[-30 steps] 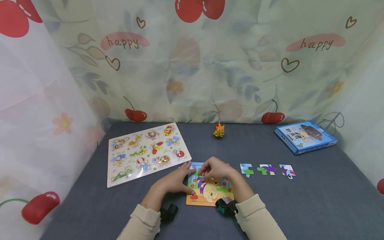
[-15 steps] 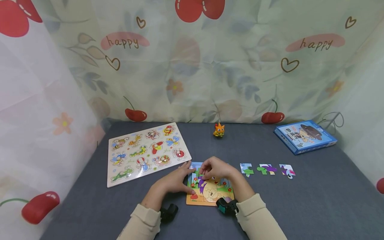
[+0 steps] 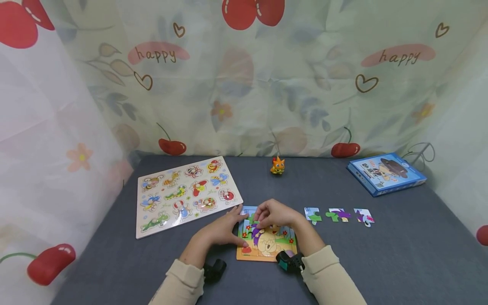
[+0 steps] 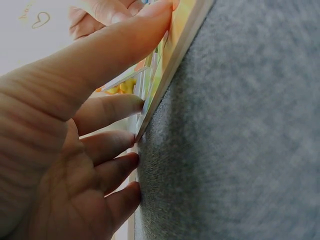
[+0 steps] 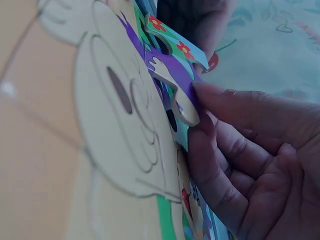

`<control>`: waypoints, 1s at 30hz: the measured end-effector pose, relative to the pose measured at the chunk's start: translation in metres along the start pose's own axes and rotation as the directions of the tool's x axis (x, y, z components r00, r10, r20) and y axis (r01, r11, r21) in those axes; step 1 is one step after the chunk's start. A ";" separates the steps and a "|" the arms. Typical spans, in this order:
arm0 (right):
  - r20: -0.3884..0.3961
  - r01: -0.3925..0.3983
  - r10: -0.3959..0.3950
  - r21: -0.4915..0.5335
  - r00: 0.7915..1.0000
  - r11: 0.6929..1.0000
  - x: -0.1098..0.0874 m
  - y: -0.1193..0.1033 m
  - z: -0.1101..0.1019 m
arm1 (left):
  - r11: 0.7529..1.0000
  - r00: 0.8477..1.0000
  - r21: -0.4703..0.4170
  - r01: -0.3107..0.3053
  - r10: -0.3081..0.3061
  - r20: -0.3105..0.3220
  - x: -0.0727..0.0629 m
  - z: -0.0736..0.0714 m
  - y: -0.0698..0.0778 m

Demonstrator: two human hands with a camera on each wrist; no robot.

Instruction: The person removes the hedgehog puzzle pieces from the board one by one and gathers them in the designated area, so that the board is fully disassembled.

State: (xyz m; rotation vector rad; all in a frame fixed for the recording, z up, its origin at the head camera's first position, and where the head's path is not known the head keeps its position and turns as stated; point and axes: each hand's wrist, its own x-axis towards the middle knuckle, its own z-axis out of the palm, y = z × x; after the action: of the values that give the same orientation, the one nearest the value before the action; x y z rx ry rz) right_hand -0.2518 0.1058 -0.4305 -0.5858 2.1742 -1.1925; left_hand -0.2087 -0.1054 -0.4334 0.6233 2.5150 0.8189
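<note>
My right hand (image 3: 276,214) is over the upper part of a small picture puzzle board (image 3: 241,256) in the head view. In the right wrist view its thumb and fingers pinch a purple puzzle piece (image 5: 175,67) with red flowers at one end. That piece is tilted up, clear of the board's flat picture. My left hand (image 3: 221,228) lies spread at the board's left side, thumb on its front-left corner. Its fingertips touch the board's edge (image 4: 170,70) and the cloth in the left wrist view.
Right of the board lie three loose puzzle pieces (image 3: 313,215). A large insect puzzle board (image 3: 187,197) stands close at the left. Farther back are an orange toy figure (image 3: 278,165) and a blue box (image 3: 389,173). A patterned curtain (image 3: 244,84) backs the dark cloth.
The flowered end of the purple piece has risen from the board under my right fingers, which have barely shifted. My left hand keeps its place.
</note>
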 end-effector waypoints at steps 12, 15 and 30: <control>-0.036 -0.014 0.017 0.078 0.999 0.997 -0.005 0.009 -0.004 | 1.000 1.000 -0.001 -0.007 0.007 -0.008 0.002 0.002 -0.002; -0.045 -0.012 0.015 0.074 0.999 0.997 -0.008 0.011 -0.007 | 1.000 1.000 -0.005 -0.007 0.007 -0.008 0.001 0.002 -0.002; -0.073 -0.061 0.069 0.108 0.995 0.992 -0.032 0.022 -0.025 | 1.000 1.000 0.014 0.023 -0.023 -0.007 0.003 0.003 0.000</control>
State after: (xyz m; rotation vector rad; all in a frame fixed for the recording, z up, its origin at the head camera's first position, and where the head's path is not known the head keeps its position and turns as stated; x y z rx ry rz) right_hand -0.2472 0.1514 -0.4297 -0.4275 2.1604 -1.3053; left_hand -0.2098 -0.1026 -0.4360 0.5959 2.5313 0.7965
